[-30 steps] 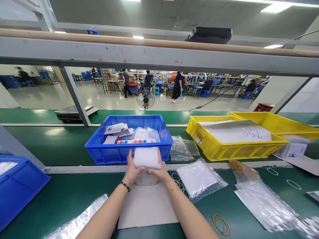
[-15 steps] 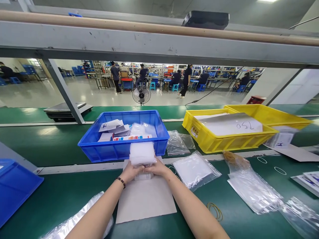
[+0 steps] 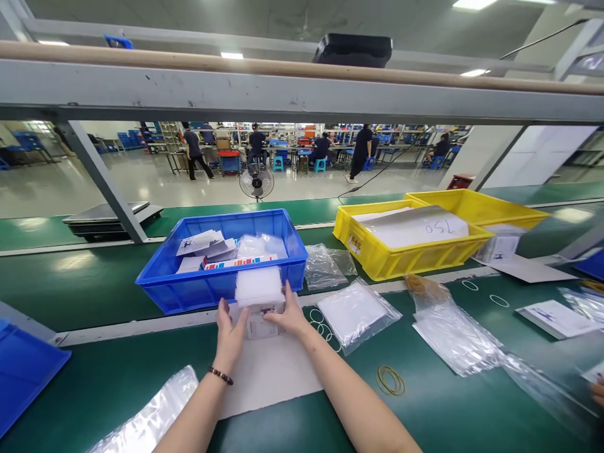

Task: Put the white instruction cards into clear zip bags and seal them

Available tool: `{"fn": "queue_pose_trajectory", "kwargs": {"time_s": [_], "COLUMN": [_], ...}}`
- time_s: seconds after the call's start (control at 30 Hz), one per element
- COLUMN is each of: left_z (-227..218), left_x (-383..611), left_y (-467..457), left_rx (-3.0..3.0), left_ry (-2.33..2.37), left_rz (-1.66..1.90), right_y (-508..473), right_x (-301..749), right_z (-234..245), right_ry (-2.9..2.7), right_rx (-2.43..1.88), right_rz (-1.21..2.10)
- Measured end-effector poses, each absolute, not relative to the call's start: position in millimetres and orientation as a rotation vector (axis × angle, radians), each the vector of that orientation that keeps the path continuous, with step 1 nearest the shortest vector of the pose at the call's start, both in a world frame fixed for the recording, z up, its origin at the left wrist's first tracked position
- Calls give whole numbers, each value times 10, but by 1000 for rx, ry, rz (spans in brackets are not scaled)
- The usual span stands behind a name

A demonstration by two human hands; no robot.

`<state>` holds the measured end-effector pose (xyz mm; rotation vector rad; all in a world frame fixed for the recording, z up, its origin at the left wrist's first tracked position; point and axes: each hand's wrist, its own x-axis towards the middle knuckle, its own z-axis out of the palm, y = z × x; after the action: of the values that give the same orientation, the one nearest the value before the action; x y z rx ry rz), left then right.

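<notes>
A stack of white printed cards or leaflets [image 3: 257, 324] stands tilted up at the front of the blue bin, its printed face toward me. Directly behind and above it shows a bundle of thin white foam sheets [image 3: 258, 284]. My left hand [image 3: 229, 333] holds the stack's left side, thumb at the front edge and fingers spread up. On the right side, my right hand [image 3: 289, 318] grips it with the thumb across the printed face. Whether the foam is also held cannot be made out. Beneath lies a grey-white board [image 3: 271, 377].
The blue bin [image 3: 182, 296] holds cards and clear bags. Yellow bins [image 3: 401, 267] stand back right. Nearby lie a bag of white sheets [image 3: 353, 311], plastic bags [image 3: 457, 336], rubber bands [image 3: 391, 380] and clear film [image 3: 151, 415]. Another person's hand [image 3: 598, 391] shows at the right edge.
My hands have moved apart from beneath the foam to the two sides of the stack, uncovering its printed face. The view has shifted, and another person's hand now shows at right.
</notes>
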<state>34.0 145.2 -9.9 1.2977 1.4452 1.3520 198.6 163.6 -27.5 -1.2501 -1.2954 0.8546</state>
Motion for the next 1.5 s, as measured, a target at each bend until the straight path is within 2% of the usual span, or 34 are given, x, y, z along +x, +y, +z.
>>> {"fn": "queue_pose_trajectory", "kwargs": {"time_s": [0.13, 0.3, 0.43, 0.67, 0.83, 1.17, 1.5], "left_z": [-99, -348, -569, -634, -689, -757, -783], "left_x": [493, 604, 597, 607, 633, 601, 545], "left_y": [881, 390, 354, 386, 361, 410, 452], "left_rx": [1557, 2125, 2409, 2635, 2760, 2837, 2882], "left_ry": [1487, 1336, 1284, 1300, 1363, 1355, 1287], "left_rz": [1328, 1006, 866, 824, 686, 559, 413], "right_y": [1328, 799, 361, -87, -47, 144, 559], "right_x": [2009, 2331, 3030, 3894, 3879, 4637, 5223], "right_z": [-73, 147, 194, 82, 21, -7, -62], "right_ry": [-1447, -1700, -1639, -1561, -1587, -1206, -1253], "right_rx": [-1531, -1730, -1948, -2265, -2305, -2627, -2701], "right_rz": [735, 594, 561, 557, 515, 75, 242]}}
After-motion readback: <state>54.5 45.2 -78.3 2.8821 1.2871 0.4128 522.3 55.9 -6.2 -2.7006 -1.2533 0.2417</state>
